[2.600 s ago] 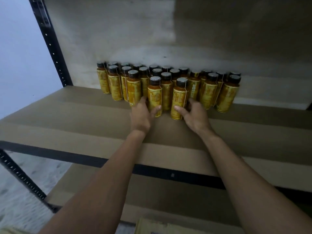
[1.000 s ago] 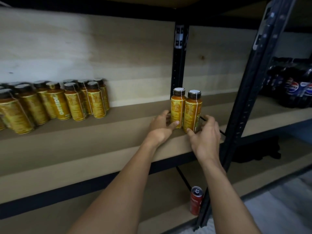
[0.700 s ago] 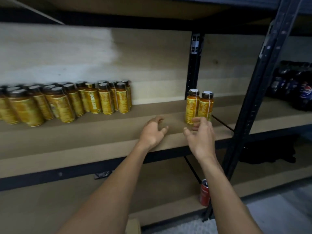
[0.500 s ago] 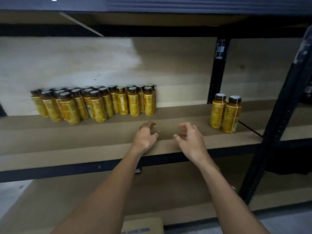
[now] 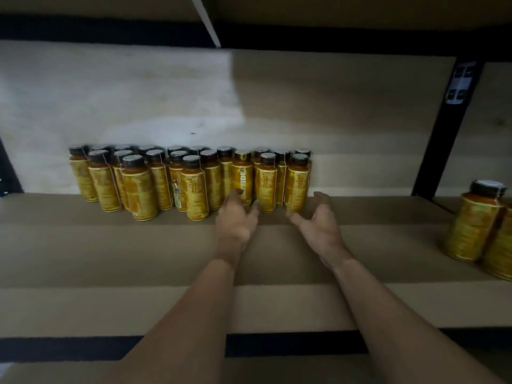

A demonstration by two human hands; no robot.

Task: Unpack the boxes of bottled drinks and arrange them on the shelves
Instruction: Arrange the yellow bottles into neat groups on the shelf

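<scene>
Directly ahead of both hands, a group of bottles [image 5: 191,180] stands upright on the shelf board [image 5: 110,259], packed in staggered rows against the back panel [image 5: 138,92]. Each bottle carries a yellow label and a dark cap. The print on the labels is too blurred for me to read.

I see my left hand [image 5: 235,221] extended over the board with its fingers loosely curled and nothing in its grasp. Its fingertips reach the base of a bottle near the right end of the group. I cannot tell whether they touch it.

I see my right hand [image 5: 318,221] just beside the left, palm turned inward, fingers relaxed and spread, thumb pointing toward the left hand. It holds nothing. Its fingertips lie just in front of the rightmost bottle of the group, slightly apart from it.

Well to the right of the right hand, a pair of bottles [image 5: 471,231] stands on the same board, closer to the front edge. The frame border cuts off one of the two.

Beyond the right hand and to its right, a black upright [image 5: 440,139] rises behind the board. Below both forearms, a black front rail [image 5: 55,349] runs along the board's near edge.
</scene>
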